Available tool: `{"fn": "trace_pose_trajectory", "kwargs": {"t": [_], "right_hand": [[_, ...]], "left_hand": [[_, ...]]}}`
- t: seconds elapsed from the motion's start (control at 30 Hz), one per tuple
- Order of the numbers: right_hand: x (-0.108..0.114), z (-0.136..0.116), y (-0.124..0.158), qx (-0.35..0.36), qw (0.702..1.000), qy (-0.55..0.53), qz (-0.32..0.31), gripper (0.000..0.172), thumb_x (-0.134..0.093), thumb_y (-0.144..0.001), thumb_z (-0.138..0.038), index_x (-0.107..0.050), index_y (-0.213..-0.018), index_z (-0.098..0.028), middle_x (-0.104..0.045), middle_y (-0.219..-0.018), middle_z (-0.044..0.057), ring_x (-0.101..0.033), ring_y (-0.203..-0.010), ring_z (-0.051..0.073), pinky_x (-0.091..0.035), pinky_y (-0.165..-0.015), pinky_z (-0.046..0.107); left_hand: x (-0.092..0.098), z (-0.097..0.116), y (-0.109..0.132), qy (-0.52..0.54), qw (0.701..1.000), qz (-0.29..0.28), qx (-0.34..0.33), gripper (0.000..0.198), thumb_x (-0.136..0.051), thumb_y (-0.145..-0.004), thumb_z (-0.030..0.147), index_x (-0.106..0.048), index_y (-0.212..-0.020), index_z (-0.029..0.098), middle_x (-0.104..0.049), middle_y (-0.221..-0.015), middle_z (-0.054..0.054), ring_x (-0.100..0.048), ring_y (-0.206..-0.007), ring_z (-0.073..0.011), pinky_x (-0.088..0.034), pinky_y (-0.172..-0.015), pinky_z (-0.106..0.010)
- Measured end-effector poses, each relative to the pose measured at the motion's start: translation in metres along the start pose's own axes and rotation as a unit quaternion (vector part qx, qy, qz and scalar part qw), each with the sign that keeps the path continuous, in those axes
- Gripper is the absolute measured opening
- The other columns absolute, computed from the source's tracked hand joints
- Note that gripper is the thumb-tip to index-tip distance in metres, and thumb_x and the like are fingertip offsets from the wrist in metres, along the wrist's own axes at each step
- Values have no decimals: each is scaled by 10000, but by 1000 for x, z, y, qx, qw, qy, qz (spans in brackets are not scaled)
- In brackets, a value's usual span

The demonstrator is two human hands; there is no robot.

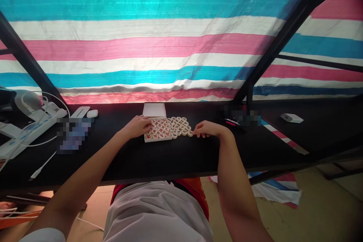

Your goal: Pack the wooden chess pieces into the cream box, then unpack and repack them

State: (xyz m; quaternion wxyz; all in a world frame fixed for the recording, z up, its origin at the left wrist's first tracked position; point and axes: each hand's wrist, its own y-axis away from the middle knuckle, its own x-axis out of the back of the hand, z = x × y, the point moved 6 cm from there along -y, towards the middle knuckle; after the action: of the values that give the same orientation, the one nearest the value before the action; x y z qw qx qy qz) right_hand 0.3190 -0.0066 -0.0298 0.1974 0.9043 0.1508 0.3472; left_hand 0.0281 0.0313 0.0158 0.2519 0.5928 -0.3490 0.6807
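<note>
On the black table, a shallow white box holds rows of round xiangqi pieces with red characters. Against its right side lies a block of pale xiangqi pieces with black characters, in several rows on the table. My left hand is closed over the box's left rim, its fingertips resting on the pieces at that corner. At the near right corner of the black-lettered block, my right hand is curled, thumb and forefinger pinched at the edge of the last xiangqi piece.
Behind the box lies a white lid. To the left are a power strip, cables, a white earphone case and a blurred item. Dark blurred objects and a white block sit right. Striped sheeting hangs behind.
</note>
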Motion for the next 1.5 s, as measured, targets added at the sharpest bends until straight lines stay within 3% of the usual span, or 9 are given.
{"fn": "trace_pose_trajectory", "kwargs": {"t": [0.2,0.33,0.47,0.7,0.93,1.1,1.2,1.4,1.5], "right_hand": [[2,2,-1,15,999,-13,45,431,-681,-646,-580,-592,-670,-160,-648,-664,54,-518,-520,101,-365,-450,208],[27,-11,-10,94,978,6,187,385,-563,-771,-544,-629,-805,-166,-662,-721,57,-566,-592,136,-418,-537,245],[41,-33,-33,185,929,115,300,286,-519,-834,-436,-667,-879,-195,-692,-864,50,-609,-784,186,-446,-730,295],[30,-30,-78,236,915,102,311,318,-461,-873,-387,-699,-818,-184,-713,-880,49,-632,-834,194,-449,-790,292],[16,-29,-71,258,927,-35,269,446,-409,-890,-489,-716,-854,-167,-725,-899,69,-656,-870,202,-475,-806,289],[7,-44,-60,279,921,12,272,423,-397,-906,-457,-709,-847,-178,-720,-902,60,-645,-871,197,-461,-824,294],[9,-51,-52,285,906,70,305,401,-382,-917,-421,-693,-825,-185,-709,-889,58,-632,-854,189,-444,-814,280],[16,-44,-51,256,906,123,313,324,-408,-897,-335,-685,-827,-180,-701,-852,50,-621,-790,172,-422,-745,252],[20,-38,-53,247,907,120,318,318,-421,-886,-337,-686,-825,-173,-697,-819,45,-614,-754,169,-416,-711,252]], "left_hand": [[0,-1,1,2,1000,5,1,248,-444,-898,303,-663,-965,208,-675,-963,-38,-602,-902,-189,-416,-814,-300],[6,4,2,-14,999,42,-17,238,-455,-899,287,-667,-948,191,-667,-946,-54,-596,-899,-190,-420,-821,-310],[16,42,6,-14,987,89,-130,264,-431,-931,327,-653,-965,188,-660,-968,-57,-581,-928,-181,-410,-860,-312],[0,115,13,-81,953,112,-271,383,-407,-934,461,-621,-1083,181,-649,-1075,-90,-544,-1052,-228,-365,-963,-383],[-18,122,10,-131,947,105,-273,445,-370,-939,482,-655,-1015,149,-653,-1103,-107,-534,-1096,-255,-297,-1053,-454],[-12,123,10,-91,952,100,-273,370,-418,-930,447,-667,-992,180,-642,-1131,-108,-535,-1100,-251,-301,-1059,-454],[-1,107,8,-39,962,90,-255,341,-417,-934,426,-649,-1043,201,-635,-1142,-90,-543,-1085,-221,-354,-1014,-387],[20,6,1,-31,998,52,-19,325,-380,-934,310,-670,-1006,182,-676,-976,-73,-590,-909,-199,-422,-843,-317],[15,-19,3,-26,1000,-6,16,293,-430,-898,315,-687,-990,207,-680,-962,-50,-592,-887,-194,-419,-798,-294]]}}
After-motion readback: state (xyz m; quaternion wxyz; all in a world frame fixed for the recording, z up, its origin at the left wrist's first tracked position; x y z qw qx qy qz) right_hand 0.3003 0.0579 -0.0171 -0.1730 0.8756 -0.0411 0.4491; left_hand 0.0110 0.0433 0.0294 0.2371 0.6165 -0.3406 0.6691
